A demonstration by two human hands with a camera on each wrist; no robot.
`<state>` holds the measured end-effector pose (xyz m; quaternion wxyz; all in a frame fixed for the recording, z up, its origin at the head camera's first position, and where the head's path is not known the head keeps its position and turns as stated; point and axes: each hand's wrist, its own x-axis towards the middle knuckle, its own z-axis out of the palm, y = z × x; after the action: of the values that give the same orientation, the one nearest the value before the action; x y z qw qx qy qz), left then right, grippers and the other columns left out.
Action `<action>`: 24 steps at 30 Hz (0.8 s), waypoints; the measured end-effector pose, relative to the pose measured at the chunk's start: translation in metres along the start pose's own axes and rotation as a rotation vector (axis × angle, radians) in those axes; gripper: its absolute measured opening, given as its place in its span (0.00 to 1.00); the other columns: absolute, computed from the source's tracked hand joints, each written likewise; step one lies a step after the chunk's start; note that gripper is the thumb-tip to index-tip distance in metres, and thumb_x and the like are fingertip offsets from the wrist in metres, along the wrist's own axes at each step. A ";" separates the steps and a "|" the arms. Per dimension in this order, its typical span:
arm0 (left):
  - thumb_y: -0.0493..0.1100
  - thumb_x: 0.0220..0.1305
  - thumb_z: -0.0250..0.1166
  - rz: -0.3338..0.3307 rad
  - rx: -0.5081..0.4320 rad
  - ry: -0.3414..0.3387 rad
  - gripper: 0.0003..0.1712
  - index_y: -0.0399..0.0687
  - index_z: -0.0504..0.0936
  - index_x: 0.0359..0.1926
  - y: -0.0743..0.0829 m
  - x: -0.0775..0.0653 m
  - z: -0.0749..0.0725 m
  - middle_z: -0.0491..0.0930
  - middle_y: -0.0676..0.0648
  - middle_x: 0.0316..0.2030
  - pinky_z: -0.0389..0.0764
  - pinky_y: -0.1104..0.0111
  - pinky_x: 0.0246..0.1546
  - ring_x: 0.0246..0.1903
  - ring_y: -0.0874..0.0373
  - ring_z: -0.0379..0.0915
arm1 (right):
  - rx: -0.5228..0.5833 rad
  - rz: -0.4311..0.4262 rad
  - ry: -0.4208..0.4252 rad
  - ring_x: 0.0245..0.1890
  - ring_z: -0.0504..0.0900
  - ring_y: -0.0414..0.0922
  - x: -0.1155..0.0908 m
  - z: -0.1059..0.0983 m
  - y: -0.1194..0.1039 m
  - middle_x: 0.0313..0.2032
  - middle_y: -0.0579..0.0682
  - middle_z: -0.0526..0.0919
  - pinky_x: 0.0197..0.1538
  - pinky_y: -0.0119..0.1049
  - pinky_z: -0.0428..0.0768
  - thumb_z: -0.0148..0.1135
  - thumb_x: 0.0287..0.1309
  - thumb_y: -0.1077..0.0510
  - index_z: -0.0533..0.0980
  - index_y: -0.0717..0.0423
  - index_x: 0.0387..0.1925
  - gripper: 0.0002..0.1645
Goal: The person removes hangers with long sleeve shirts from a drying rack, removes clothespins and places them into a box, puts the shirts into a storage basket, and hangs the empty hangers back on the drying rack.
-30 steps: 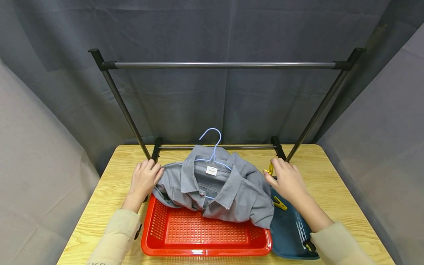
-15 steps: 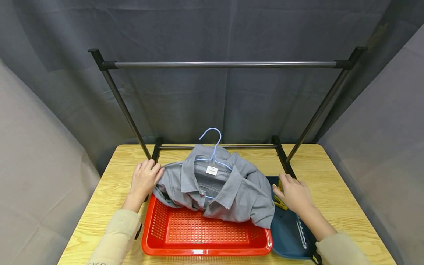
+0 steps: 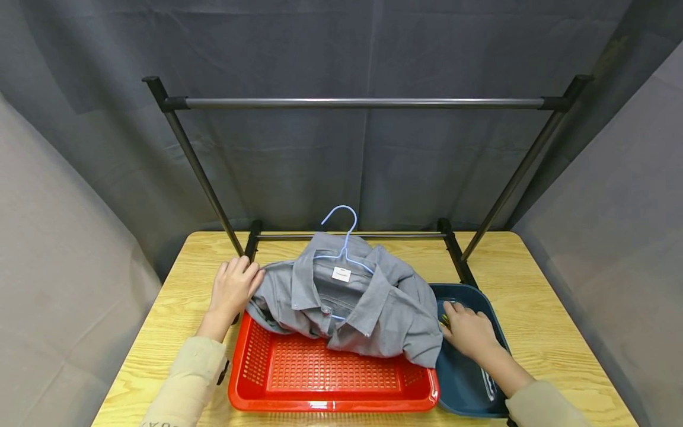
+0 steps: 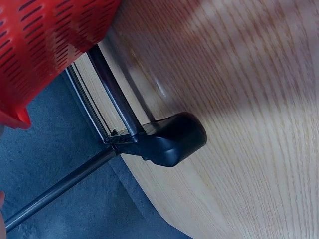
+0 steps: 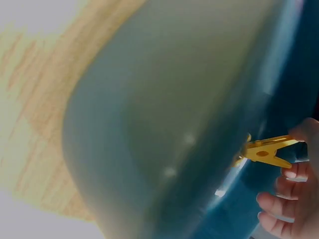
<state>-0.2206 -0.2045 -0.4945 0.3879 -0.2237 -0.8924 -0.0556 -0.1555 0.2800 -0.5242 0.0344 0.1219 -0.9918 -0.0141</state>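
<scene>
A grey collared shirt lies over a light blue hanger, whose hook sticks up past the collar. At the shirt's left shoulder my left hand grips the cloth; its fingertips curl at the edge. My right hand is low inside the dark blue tray. In the right wrist view, thumb and forefinger pinch the two handles of a yellow clothespin, its nose toward the tray wall. From the head camera, the hand mostly covers the yellow there.
Beneath the shirt stands a red perforated basket, left of the tray. A rack with a metal top bar rises behind, its black foot on the wooden table. Grey curtains surround the table.
My right hand has come down and toward me from beside the rack post, with a yellow clothespin, into the blue tray. My left hand, shirt and hanger stay put.
</scene>
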 end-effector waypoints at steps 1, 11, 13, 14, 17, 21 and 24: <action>0.52 0.67 0.44 0.000 0.000 0.000 0.19 0.43 0.71 0.30 0.000 0.000 0.000 0.66 0.43 0.27 0.66 0.56 0.29 0.27 0.45 0.64 | -0.003 -0.002 -0.012 0.40 0.79 0.58 0.000 0.003 0.000 0.45 0.63 0.78 0.41 0.57 0.73 0.59 0.51 0.45 0.71 0.64 0.51 0.32; 0.53 0.68 0.42 0.002 -0.004 0.012 0.22 0.42 0.72 0.30 -0.001 -0.001 0.003 0.66 0.42 0.27 0.65 0.56 0.29 0.27 0.44 0.64 | -0.013 -0.022 -0.122 0.38 0.79 0.58 -0.003 0.019 0.000 0.42 0.61 0.77 0.39 0.56 0.73 0.59 0.51 0.45 0.71 0.64 0.52 0.33; 0.54 0.69 0.41 0.000 -0.006 0.011 0.22 0.42 0.72 0.30 -0.001 -0.001 0.003 0.66 0.42 0.27 0.65 0.55 0.29 0.27 0.44 0.64 | -0.003 -0.018 -0.134 0.39 0.78 0.59 -0.003 0.021 0.000 0.43 0.62 0.77 0.40 0.56 0.73 0.59 0.51 0.45 0.71 0.64 0.52 0.33; 0.54 0.69 0.41 -0.001 -0.006 0.012 0.22 0.42 0.72 0.30 -0.001 -0.001 0.003 0.66 0.42 0.27 0.65 0.55 0.29 0.27 0.44 0.64 | 0.001 -0.017 -0.139 0.39 0.78 0.59 -0.003 0.022 -0.001 0.43 0.62 0.77 0.40 0.56 0.73 0.59 0.51 0.45 0.71 0.64 0.53 0.33; 0.53 0.68 0.42 -0.001 -0.005 0.017 0.22 0.42 0.72 0.30 -0.002 -0.001 0.003 0.66 0.42 0.26 0.65 0.55 0.28 0.27 0.44 0.64 | 0.015 -0.012 -0.156 0.41 0.78 0.60 -0.003 0.024 -0.001 0.44 0.63 0.77 0.41 0.57 0.72 0.58 0.52 0.45 0.71 0.64 0.53 0.33; 0.53 0.67 0.43 0.001 -0.003 0.014 0.21 0.42 0.71 0.29 -0.002 -0.001 0.003 0.66 0.42 0.26 0.65 0.55 0.28 0.27 0.44 0.64 | 0.016 -0.014 -0.186 0.40 0.78 0.60 -0.004 0.027 -0.001 0.44 0.63 0.77 0.40 0.57 0.73 0.58 0.52 0.45 0.71 0.64 0.52 0.32; 0.52 0.66 0.45 0.001 -0.003 0.008 0.19 0.42 0.72 0.29 -0.001 -0.001 0.002 0.66 0.42 0.26 0.65 0.55 0.29 0.27 0.44 0.64 | 0.015 -0.015 -0.208 0.39 0.78 0.60 -0.005 0.027 -0.002 0.44 0.63 0.77 0.39 0.57 0.73 0.59 0.51 0.45 0.71 0.64 0.53 0.32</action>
<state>-0.2223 -0.2055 -0.4968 0.3913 -0.2246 -0.8906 -0.0577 -0.1523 0.2798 -0.5511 -0.0697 0.1274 -0.9892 -0.0196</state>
